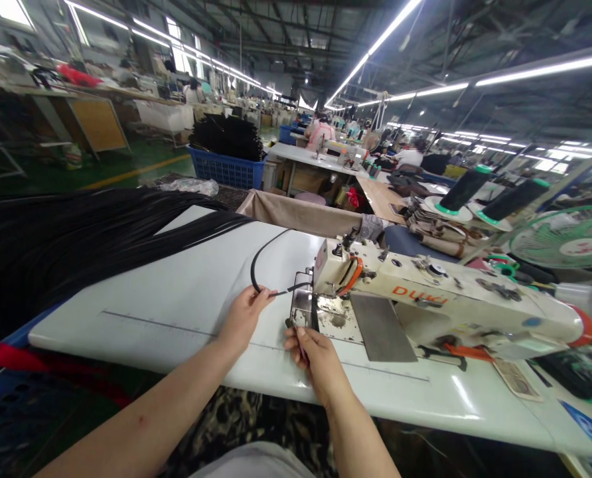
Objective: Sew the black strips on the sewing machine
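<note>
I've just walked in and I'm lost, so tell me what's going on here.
Someone sits at a sewing machine. Their left hand pinches a thin black strip that loops over the white table. Their right hand is curled just in front of the machine; what it holds, if anything, is unclear. More black strips lie heaped at the left.

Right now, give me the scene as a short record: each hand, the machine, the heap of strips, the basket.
Left hand: pinches a black strip
Right hand: by the metal plate; grip contents unclear
Sewing machine: on the white table
Heap of strips: black, partly on the table's left
Basket: blue, beyond the table, piled with black pieces
</note>
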Demonstrator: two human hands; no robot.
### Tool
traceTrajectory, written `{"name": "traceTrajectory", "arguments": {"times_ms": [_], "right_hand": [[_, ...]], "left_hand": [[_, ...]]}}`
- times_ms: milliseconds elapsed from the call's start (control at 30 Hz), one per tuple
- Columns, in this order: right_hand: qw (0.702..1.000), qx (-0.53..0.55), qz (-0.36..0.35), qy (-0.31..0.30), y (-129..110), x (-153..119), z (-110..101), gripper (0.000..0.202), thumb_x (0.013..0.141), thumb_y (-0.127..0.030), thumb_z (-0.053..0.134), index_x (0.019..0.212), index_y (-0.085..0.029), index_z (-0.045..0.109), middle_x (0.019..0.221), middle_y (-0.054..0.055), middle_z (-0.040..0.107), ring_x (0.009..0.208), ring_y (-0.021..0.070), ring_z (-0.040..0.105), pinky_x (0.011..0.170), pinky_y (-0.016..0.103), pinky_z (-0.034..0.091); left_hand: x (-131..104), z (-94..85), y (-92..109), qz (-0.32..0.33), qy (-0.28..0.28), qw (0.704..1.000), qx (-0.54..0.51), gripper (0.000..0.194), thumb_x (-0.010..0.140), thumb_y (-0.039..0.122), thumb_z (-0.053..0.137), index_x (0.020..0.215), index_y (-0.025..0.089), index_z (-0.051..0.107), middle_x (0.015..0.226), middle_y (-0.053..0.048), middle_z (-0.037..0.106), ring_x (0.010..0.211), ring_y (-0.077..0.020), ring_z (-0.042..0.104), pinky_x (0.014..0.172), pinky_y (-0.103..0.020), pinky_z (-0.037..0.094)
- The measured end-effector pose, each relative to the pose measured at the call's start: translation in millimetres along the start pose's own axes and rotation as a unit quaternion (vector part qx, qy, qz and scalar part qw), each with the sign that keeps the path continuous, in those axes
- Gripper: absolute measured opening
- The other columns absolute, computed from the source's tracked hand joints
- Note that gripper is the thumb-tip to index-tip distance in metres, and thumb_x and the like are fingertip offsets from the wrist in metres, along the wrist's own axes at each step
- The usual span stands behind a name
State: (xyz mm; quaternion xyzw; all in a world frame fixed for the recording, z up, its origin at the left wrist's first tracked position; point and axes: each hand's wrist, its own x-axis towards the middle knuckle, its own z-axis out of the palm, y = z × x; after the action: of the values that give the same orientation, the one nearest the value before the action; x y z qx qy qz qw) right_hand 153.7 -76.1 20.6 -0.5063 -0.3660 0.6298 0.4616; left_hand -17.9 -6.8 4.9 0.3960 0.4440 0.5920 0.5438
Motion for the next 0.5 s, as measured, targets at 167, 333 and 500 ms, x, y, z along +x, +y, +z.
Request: {"name": "traceTrajectory", "arguments": {"times_ms": [167, 333, 500], "right_hand": [[1.0, 0.005, 0.007, -0.017, -4, 20, 6, 0.071, 0.065, -0.076, 0.079, 0.089, -0.01, 0.073, 0.074, 0.01, 0.069, 0.049, 0.0072, 0.038, 0.043, 0.021, 0.017], [0.998, -0.004, 0.011, -0.056, -9, 30, 15, 0.063, 0.071, -0.07, 0.077, 0.091, -0.011, 0.073, 0.075, 0.007, 0.067, 0.05, 0.006, 0.036, 0.044, 0.021, 0.015], [0.994, -0.039, 0.005, -0.098, -10, 35, 21, 0.059, 0.073, -0.07, 0.075, 0.083, -0.012, 0.069, 0.065, 0.0, 0.055, 0.047, 0.0043, 0.026, 0.045, 0.021, 0.014]], "left_hand": [[-24, -19.0, 6, 0.021, -0.014, 0.997, 0.068, 0.043, 0.087, 0.06, 0.069, 0.103, 0.021, 0.064, 0.118, -0.01, 0.075, 0.118, -0.0264, 0.07, 0.108, -0.042, 0.053], [-42, -33.1, 10, 0.03, -0.014, 0.992, 0.121, 0.039, 0.09, 0.059, 0.066, 0.103, 0.022, 0.065, 0.118, -0.008, 0.075, 0.117, -0.0256, 0.07, 0.108, -0.04, 0.052], [-55, -40.5, 13, 0.024, -0.022, 0.993, 0.111, 0.036, 0.092, 0.057, 0.065, 0.104, 0.023, 0.066, 0.119, -0.008, 0.074, 0.118, -0.0257, 0.069, 0.108, -0.04, 0.052]]}}
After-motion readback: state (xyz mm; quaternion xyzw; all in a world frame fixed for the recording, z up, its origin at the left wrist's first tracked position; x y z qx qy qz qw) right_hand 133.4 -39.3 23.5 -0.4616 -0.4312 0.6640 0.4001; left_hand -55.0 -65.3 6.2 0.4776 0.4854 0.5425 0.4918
